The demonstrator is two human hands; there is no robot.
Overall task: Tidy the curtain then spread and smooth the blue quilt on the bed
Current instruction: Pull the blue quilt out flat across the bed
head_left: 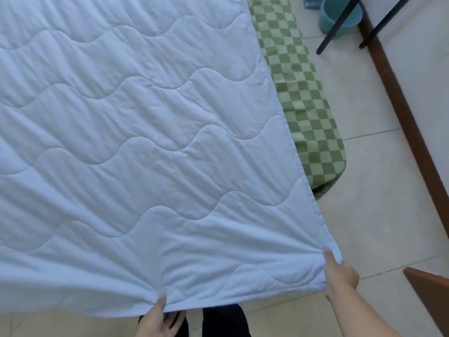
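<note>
The pale blue quilt (136,142) with wavy stitching covers most of the view, stretched out flat over the bed. My left hand (159,317) pinches its near edge at the bottom centre, thumb on top. My right hand (339,273) grips the quilt's near right corner, thumb pressed on the fabric, fingers under it. The cloth puckers toward both grips. The near edge is lifted off the floor side, hanging above my legs. No curtain is in view.
A green checked sheet (303,93) shows along the bed's right side. Beyond it lies beige tiled floor (376,203), a teal bucket (340,18) under black frame legs (340,23), a brown skirting board (408,117) and a wooden corner (430,290) at lower right.
</note>
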